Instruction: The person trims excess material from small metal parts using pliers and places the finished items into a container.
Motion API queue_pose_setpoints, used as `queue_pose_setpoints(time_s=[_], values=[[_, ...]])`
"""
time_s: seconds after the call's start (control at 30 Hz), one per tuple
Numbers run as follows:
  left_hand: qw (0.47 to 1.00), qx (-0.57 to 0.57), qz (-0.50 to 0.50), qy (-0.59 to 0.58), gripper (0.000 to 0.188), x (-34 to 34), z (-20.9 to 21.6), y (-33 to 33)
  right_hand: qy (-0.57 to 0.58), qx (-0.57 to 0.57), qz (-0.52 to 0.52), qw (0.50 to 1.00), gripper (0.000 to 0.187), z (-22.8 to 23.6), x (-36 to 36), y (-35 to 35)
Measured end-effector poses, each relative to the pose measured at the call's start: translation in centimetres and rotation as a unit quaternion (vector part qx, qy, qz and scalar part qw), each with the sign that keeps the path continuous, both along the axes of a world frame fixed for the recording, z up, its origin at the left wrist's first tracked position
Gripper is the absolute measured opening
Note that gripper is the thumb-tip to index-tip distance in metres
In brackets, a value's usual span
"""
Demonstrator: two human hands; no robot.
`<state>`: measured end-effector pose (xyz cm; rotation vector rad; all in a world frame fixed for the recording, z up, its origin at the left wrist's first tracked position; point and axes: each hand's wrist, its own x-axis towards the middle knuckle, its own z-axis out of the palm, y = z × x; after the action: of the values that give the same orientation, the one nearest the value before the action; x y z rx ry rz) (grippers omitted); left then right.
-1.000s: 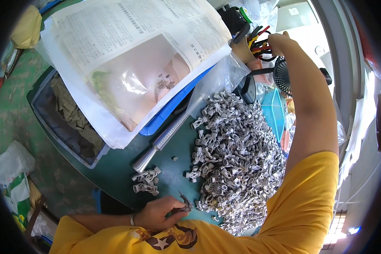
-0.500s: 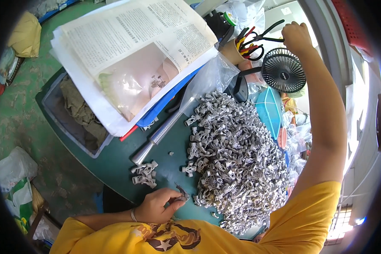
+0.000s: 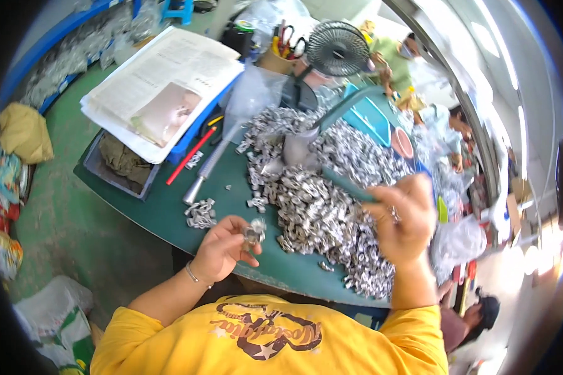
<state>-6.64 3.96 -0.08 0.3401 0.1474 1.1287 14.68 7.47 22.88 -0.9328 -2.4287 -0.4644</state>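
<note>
The right hand [image 3: 401,220] has come back from the far tool cup [image 3: 280,57] by the small fan [image 3: 338,45] and now hovers over the big heap of small metal parts [image 3: 331,187], its grip clenched on a slim teal tool [image 3: 347,186]. The left hand [image 3: 222,250] stays near the counter's [image 3: 162,212] front edge, fingers grasping one metal piece [image 3: 254,232]. With tool and piece both in hand, work on that piece looks ready to start.
</note>
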Motion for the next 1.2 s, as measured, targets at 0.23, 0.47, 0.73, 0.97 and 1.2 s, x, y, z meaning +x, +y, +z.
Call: queue_pose_setpoints(time_s=[0.23,0.47,0.73,0.97,1.2], values=[[0.953,0.185,0.024,0.239,0.035,3.6,8.6,-0.8,0.239,-0.123,-0.089,0.959,0.020,-9.6,1.1,-8.7],[0.875,0.265,0.069,0.399,0.014,5.6,8.9,-1.2,0.214,-0.211,-0.050,0.952,0.037,-12.8,3.2,-9.8],[0.737,0.515,0.037,0.437,0.011,7.2,10.0,-1.3,0.193,-0.260,0.059,0.944,0.109,-11.7,4.3,-6.5],[0.751,0.318,0.034,0.577,0.025,6.1,7.3,-1.9,0.499,-0.428,-0.030,0.753,0.048,-17.4,7.9,-11.0],[0.476,0.359,0.164,0.786,0.027,5.1,1.3,3.4,0.625,-0.282,-0.056,0.725,0.033,-16.3,12.9,-13.5]])
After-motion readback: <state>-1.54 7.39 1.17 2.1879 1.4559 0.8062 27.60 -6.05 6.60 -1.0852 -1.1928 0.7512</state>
